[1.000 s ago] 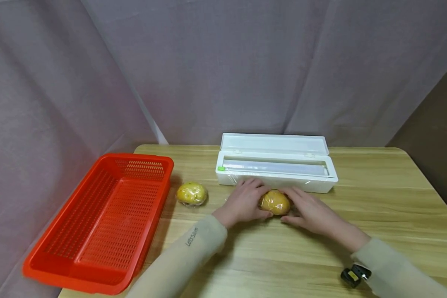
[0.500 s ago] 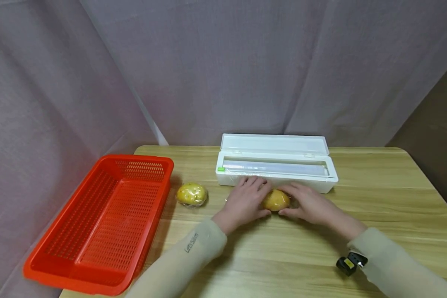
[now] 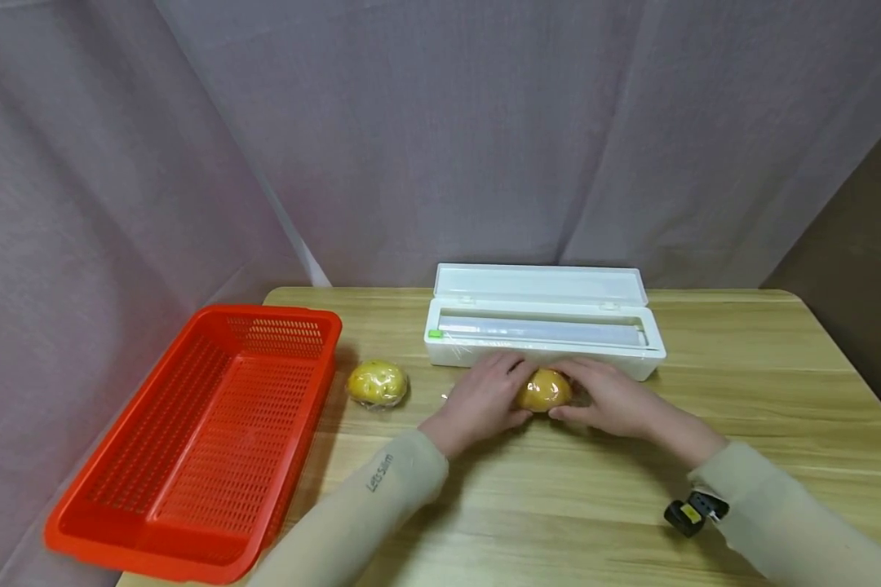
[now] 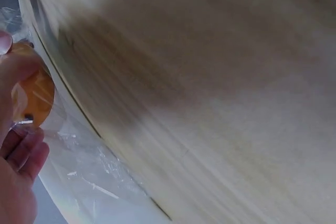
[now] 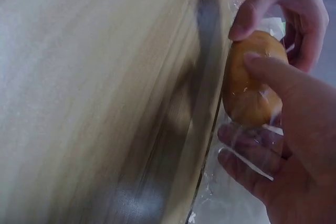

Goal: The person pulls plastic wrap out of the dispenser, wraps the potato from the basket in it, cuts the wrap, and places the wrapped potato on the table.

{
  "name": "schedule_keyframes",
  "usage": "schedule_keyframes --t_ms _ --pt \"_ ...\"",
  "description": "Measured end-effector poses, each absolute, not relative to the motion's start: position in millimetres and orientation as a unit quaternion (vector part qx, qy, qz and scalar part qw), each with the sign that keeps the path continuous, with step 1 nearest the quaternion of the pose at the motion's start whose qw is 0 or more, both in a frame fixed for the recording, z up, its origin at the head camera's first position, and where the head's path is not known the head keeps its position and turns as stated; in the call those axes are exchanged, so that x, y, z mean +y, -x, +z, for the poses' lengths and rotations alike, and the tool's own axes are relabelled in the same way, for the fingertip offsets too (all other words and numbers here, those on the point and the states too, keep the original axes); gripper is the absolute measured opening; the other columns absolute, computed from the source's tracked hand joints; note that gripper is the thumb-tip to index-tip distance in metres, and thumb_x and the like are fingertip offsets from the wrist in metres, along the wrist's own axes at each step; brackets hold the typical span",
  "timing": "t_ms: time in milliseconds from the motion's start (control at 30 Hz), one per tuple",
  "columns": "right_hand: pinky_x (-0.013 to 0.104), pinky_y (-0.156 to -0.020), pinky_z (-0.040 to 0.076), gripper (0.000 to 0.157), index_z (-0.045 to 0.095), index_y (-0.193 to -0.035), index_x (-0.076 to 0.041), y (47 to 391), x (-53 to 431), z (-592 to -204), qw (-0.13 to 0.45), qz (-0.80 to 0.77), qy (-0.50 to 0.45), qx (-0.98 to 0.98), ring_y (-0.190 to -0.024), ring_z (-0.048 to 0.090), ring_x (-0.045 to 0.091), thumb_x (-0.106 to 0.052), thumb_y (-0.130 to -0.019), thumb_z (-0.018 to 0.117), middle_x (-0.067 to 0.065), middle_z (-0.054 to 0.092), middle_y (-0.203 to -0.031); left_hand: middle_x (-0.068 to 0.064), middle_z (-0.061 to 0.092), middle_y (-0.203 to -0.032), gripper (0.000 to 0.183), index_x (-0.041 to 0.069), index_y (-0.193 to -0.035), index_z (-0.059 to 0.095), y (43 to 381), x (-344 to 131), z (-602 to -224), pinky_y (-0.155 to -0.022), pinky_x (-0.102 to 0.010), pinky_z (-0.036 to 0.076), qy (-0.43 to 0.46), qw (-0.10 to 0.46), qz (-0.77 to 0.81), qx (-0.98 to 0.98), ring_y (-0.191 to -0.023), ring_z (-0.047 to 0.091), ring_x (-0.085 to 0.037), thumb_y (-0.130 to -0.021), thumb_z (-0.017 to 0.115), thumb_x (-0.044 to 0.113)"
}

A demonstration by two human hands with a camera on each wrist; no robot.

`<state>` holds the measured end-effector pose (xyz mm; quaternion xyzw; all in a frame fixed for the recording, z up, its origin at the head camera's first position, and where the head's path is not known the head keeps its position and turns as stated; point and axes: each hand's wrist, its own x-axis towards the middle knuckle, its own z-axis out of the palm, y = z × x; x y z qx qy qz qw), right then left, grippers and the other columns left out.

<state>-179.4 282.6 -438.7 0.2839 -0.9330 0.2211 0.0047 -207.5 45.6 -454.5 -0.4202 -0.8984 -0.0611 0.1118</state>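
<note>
Two bare hands close on an orange-brown, rounded piece of produce (image 3: 546,391) at the near side of a long white box (image 3: 639,367). The left hand (image 3: 480,397) grips one end and the right hand (image 3: 605,398) the other, its thumb laid across the skin in the right-wrist view while its fingers curl beneath, behind glossy clear film (image 4: 94,182). Gripping from both ends probably keeps the round shape from rolling and the film snug against it. Whether that film remains joined to the box is hard to tell, as the hands cover much of the gap. Inside the box sits a roll (image 3: 539,328), beneath a hinged lid (image 3: 539,284) tipped back to the far side, presumably to leave the slot within reach. A green tab (image 3: 436,333) marks the box's left end. Left of the box rests a yellow, film-covered piece (image 3: 378,382), well apart from the hands, perhaps to leave them room. Farther left of the box stands a red perforated basket (image 3: 220,440), likely put at that side to stay out of the working space. A wood-grain table (image 3: 741,383) carries it all, with a grey curtain (image 3: 448,147) hanging behind the box.
</note>
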Motion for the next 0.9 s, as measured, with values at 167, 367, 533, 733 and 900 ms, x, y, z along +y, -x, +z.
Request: schedule_keyframes --t_ms 167,367,533,733,900 --pt "0.062 -0.106 0.052 0.072 0.056 -0.149 -0.002 169.7 281.7 -434.9 0.039 0.195 -0.282 -0.939 -0.127 0.063 0.043 -0.031 -0.091 0.088 0.022 0.064 -0.14 -0.003 0.064 -0.138 0.07 0.014 -0.144 0.061 213.4 45.2 -449.1 -0.116 -0.031 0.045 0.426 0.092 -0.085 -0.896 -0.128 0.06 -0.019 -0.088 0.086 0.047" --pt "0.058 -0.1 0.055 0.081 0.054 -0.147 -0.001 169.7 282.6 -445.4 0.157 0.12 -0.333 -0.922 -0.119 0.065 0.038 -0.031 -0.082 0.094 0.017 0.064 -0.132 0.0 0.069 -0.128 0.068 0.017 -0.142 0.065 222.3 43.3 -437.0 -0.099 -0.029 0.052 0.431 0.057 -0.1 -0.895 -0.112 0.063 -0.016 -0.086 0.087 0.05" --pt "0.056 -0.093 0.057 0.078 0.055 -0.143 -0.001 176.9 279.5 -454.5 0.211 0.093 -0.35 -0.908 -0.111 0.065 0.035 -0.032 -0.081 0.092 0.015 0.064 -0.124 0.0 0.071 -0.124 0.07 0.02 -0.146 0.065 225.8 42.5 -424.2 -0.095 -0.029 0.051 0.412 0.002 -0.12 -0.903 -0.109 0.062 -0.015 -0.085 0.086 0.048" --pt "0.055 -0.093 0.055 0.075 0.06 -0.136 0.001 182.1 277.5 -451.0 0.211 0.089 -0.338 -0.913 -0.108 0.065 0.035 -0.028 -0.077 0.095 0.016 0.066 -0.12 0.002 0.068 -0.138 0.074 0.023 -0.151 0.059 222.8 42.4 -418.8 -0.108 -0.04 0.048 0.4 0.007 -0.102 -0.911 -0.123 0.059 -0.017 -0.088 0.081 0.053" --pt "0.056 -0.095 0.054 0.072 0.063 -0.134 0.0 182.9 277.1 -439.8 0.18 0.109 -0.322 -0.923 -0.109 0.066 0.035 -0.027 -0.077 0.096 0.015 0.069 -0.119 0.002 0.06 -0.147 0.083 0.022 -0.157 0.05 214.1 38.0 -419.8 -0.116 -0.042 0.043 0.413 0.094 -0.018 -0.906 -0.137 0.053 -0.018 -0.091 0.074 0.066"
